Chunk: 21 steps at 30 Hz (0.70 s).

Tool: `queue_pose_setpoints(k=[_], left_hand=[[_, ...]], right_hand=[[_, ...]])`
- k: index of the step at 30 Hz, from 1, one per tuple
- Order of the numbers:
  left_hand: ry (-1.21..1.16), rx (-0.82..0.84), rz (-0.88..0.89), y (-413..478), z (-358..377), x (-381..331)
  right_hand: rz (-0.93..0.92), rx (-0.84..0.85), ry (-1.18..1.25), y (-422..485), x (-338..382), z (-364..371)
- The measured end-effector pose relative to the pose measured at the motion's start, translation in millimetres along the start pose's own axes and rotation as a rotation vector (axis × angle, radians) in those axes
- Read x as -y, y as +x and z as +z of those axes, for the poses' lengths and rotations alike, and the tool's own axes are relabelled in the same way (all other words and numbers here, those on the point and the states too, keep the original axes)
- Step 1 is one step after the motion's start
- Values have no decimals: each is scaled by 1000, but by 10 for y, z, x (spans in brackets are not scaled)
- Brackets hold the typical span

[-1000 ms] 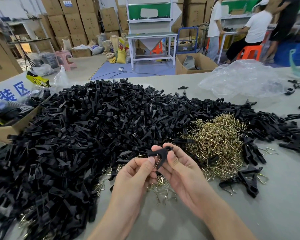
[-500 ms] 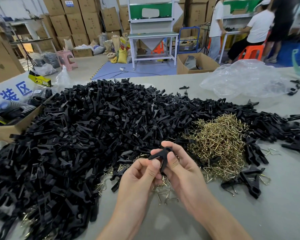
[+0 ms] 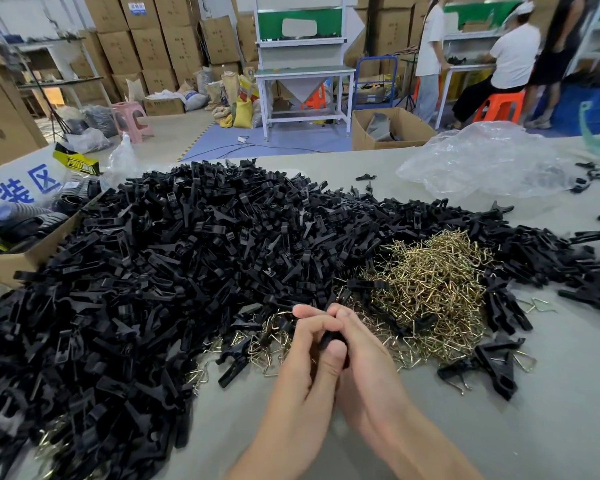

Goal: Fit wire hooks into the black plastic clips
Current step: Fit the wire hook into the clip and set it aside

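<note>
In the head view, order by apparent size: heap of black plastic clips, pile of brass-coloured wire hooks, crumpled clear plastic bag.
1. heap of black plastic clips.
2. pile of brass-coloured wire hooks and crumpled clear plastic bag: alike; the bag is farther, so unranked.

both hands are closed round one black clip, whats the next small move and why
Probably ease the thumbs apart to check the fit: the left hand and right hand are wrapped tightly round the black clip, hiding it almost wholly, so the fit cannot be judged.
</note>
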<state>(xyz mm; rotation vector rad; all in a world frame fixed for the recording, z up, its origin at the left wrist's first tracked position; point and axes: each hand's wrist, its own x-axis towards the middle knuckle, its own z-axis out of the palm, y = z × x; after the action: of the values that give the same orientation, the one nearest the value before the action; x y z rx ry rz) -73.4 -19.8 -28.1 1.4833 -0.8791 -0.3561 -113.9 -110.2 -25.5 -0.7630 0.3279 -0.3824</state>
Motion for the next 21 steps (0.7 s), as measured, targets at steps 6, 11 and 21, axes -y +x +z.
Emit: queue_pose_setpoints(k=[6, 11, 21], left_hand=[[44, 25, 1, 48, -41, 20], [51, -51, -52, 68, -13, 56], [240, -89, -50, 59, 19, 117]], right_hand=[[35, 10, 74, -2, -7, -6], [78, -17, 126, -7, -19, 7], [61, -170, 133, -34, -93, 61]])
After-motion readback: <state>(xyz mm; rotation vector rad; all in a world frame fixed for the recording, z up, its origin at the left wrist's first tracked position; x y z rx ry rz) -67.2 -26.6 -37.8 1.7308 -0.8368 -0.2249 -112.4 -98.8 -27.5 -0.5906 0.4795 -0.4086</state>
